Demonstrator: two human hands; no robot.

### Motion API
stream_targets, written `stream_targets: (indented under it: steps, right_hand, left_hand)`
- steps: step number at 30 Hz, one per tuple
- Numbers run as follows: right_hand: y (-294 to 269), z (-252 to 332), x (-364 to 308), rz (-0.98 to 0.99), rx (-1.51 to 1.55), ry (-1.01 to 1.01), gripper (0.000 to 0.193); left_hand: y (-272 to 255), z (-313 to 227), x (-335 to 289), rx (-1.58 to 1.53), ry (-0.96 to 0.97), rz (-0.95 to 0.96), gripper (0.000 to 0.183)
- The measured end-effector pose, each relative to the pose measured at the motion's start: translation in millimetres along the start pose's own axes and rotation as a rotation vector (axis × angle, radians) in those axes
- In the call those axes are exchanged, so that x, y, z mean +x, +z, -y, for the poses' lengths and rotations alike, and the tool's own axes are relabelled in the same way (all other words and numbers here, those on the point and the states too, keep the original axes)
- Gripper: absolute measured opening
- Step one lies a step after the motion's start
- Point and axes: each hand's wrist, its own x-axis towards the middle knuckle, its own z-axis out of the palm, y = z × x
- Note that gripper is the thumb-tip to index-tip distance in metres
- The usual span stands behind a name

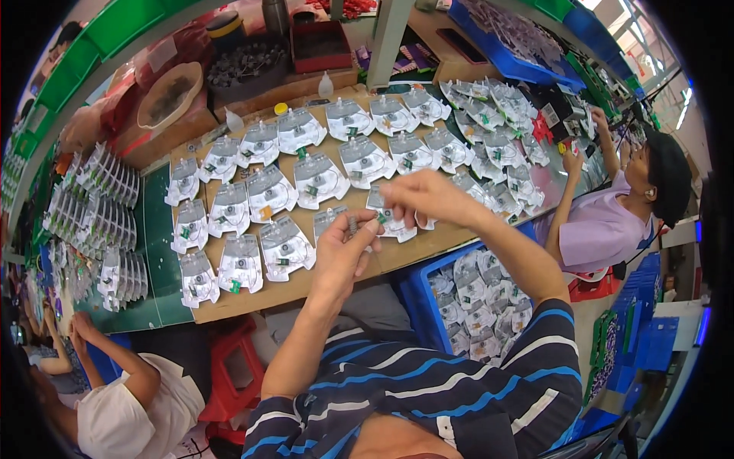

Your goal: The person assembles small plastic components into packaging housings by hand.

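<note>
Above the front edge of the brown work board (197, 314), my left hand (342, 249) pinches a small grey coil spring (352, 224) between thumb and fingers. My right hand (430, 197) is just to the right of it, fingers curled together; whatever they grip is too small to tell. Rows of white and grey plastic housings (315, 182) lie flat on the board, several with small green parts. One housing (396, 227) lies under my right hand and is partly covered by it.
On the left, stacked housings (92, 203) stand on a green mat (162, 264). A blue crate (419, 312) of housings sits by my right side. Bowls and boxes of small parts (248, 67) line the back. Co-workers sit at right (600, 222) and lower left (141, 405).
</note>
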Motion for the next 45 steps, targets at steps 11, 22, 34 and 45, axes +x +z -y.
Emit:
stream_targets:
  steps: [11, 22, 34, 45]
  right_hand:
    - [23, -14, -24, 0.045, -0.003, -0.027, 0.033]
    - [-38, -15, 16, -0.443, -0.388, -0.414, 0.018]
    - [-91, -49, 141, -0.591, -0.953, -0.146, 0.020]
    - [-53, -6, 51, -0.451, -0.616, -0.296, 0.026]
  left_hand:
    - [8, 0, -10, 0.366, -0.011, 0.045, 0.020]
    - [-3, -5, 21, -0.015, -0.167, 0.193, 0.029]
    - [-32, -9, 18, -0.123, -0.215, 0.130, 0.023]
    - [-16, -8, 2, -0.152, -0.129, 0.115, 0.019]
